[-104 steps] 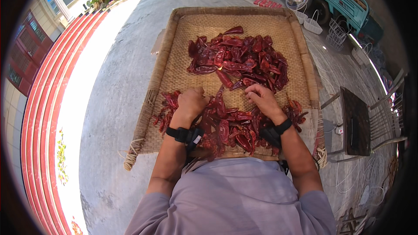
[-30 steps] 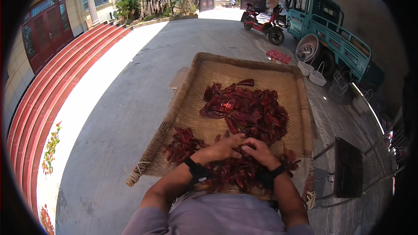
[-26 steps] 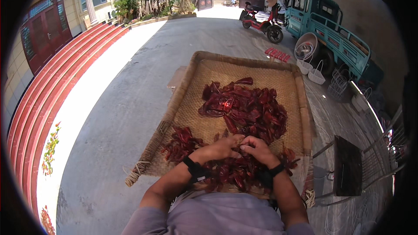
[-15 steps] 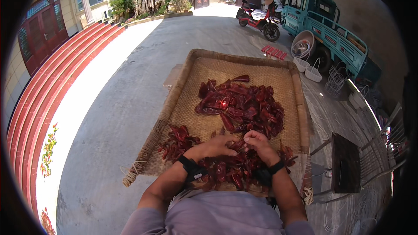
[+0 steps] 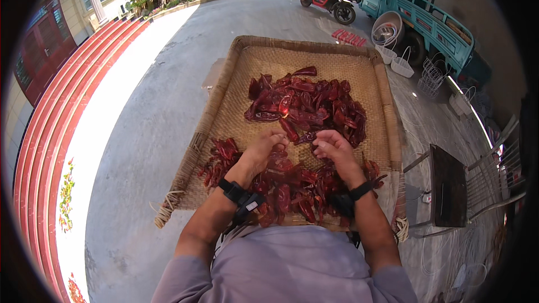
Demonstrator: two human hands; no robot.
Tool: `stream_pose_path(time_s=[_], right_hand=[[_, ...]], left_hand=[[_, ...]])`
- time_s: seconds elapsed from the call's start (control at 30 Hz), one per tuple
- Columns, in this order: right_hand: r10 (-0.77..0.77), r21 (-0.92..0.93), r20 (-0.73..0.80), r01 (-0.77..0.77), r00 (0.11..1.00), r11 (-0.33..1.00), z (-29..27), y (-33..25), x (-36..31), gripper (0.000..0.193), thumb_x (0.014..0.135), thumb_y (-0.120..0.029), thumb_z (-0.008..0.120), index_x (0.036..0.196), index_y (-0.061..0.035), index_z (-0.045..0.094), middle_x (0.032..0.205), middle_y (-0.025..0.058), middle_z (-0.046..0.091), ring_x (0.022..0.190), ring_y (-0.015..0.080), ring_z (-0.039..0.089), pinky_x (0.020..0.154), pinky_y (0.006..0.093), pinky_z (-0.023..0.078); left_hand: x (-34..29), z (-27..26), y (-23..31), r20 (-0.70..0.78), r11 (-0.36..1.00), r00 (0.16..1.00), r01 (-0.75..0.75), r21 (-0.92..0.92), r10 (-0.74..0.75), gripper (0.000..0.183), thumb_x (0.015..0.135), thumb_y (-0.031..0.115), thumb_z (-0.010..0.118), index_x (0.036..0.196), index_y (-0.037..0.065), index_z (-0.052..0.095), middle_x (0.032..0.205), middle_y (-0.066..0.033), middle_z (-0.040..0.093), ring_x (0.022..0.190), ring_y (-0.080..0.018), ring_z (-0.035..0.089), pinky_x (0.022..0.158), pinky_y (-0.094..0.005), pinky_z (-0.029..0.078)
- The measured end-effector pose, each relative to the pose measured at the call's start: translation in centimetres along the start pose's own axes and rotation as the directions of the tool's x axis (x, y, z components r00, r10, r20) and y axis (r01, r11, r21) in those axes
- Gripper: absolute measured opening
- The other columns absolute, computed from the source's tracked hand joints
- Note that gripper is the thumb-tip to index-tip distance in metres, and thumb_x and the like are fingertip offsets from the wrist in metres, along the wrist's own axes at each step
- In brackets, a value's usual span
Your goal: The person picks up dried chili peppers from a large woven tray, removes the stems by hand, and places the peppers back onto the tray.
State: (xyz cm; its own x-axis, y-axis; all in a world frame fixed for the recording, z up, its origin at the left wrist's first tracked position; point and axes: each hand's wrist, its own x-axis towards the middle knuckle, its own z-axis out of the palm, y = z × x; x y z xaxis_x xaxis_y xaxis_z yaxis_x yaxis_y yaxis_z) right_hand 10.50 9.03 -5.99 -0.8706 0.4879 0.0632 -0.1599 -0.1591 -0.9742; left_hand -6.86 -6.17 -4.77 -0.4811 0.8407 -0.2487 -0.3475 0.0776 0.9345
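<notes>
A large woven tray (image 5: 247,70) holds dried red chili peppers. A big heap of whole peppers (image 5: 323,101) lies in its far middle. More peppers (image 5: 289,191) are spread along the near side, below my wrists, with a smaller bunch (image 5: 224,154) at the left. My left hand (image 5: 263,151) is over the tray's middle, fingers curled together; what they pinch, if anything, cannot be made out. To its right, my right hand (image 5: 337,151) has thumb and fingers closed at the end of a dark red chili pepper (image 5: 306,137), just below the big heap.
A dark wooden chair (image 5: 447,185) stands close at the right of the tray. Beyond it are white baskets (image 5: 402,66), a wire basket (image 5: 432,78), a teal cargo tricycle (image 5: 426,8) and a red scooter (image 5: 328,0). Red steps (image 5: 73,95) run along the left.
Both hands have moved forward toward the big heap, and the left has drawn away from the right. The view has tilted, so the tray sits higher in the picture.
</notes>
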Motion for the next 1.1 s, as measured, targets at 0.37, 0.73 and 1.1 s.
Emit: stream_pose_path(time_s=[0.37, 0.73, 1.1], right_hand=[[-0.075, -0.182, 0.156, 0.104, 0.985, 0.978, 1.1, 0.1, -0.5, 0.017, 0.090, -0.013, 0.055, 0.102, -0.0015, 0.057, 0.087, 0.0018, 0.058, 0.075, 0.0085, 0.057, 0.069, 0.0231, 0.047], [-0.035, -0.216, 0.102, 0.056, 0.994, 0.975, 0.5, 1.1, -0.2, 0.017, 0.089, -0.014, 0.055, 0.100, -0.0012, 0.057, 0.085, 0.0020, 0.058, 0.074, 0.0092, 0.057, 0.067, 0.0239, 0.048], [-0.030, -0.241, 0.111, 0.057, 0.993, 0.969, 0.0, 2.4, 0.1, 0.015, 0.089, -0.013, 0.056, 0.099, -0.0023, 0.058, 0.087, 0.0023, 0.058, 0.072, 0.0091, 0.056, 0.066, 0.0240, 0.047]], left_hand=[[1.0, 0.4, -0.2, 0.148, 0.850, 0.982, -0.179, 0.495, 0.120, 0.024, 0.085, 0.018, 0.062, 0.102, 0.003, 0.057, 0.084, -0.0033, 0.060, 0.075, -0.0127, 0.058, 0.062, -0.0276, 0.049], [0.7, -0.1, -2.6, 0.329, 0.225, 0.932, -0.356, 0.907, 0.150, 0.040, 0.069, 0.012, 0.071, 0.106, 0.005, 0.059, 0.090, -0.0142, 0.063, 0.089, -0.0301, 0.060, 0.079, -0.0371, 0.048], [1.2, -1.0, 0.5, 0.299, 0.637, 0.946, -0.308, 0.707, 0.126, 0.024, 0.073, 0.002, 0.057, 0.097, 0.000, 0.059, 0.077, -0.0003, 0.053, 0.075, -0.0096, 0.051, 0.065, -0.0243, 0.043]])
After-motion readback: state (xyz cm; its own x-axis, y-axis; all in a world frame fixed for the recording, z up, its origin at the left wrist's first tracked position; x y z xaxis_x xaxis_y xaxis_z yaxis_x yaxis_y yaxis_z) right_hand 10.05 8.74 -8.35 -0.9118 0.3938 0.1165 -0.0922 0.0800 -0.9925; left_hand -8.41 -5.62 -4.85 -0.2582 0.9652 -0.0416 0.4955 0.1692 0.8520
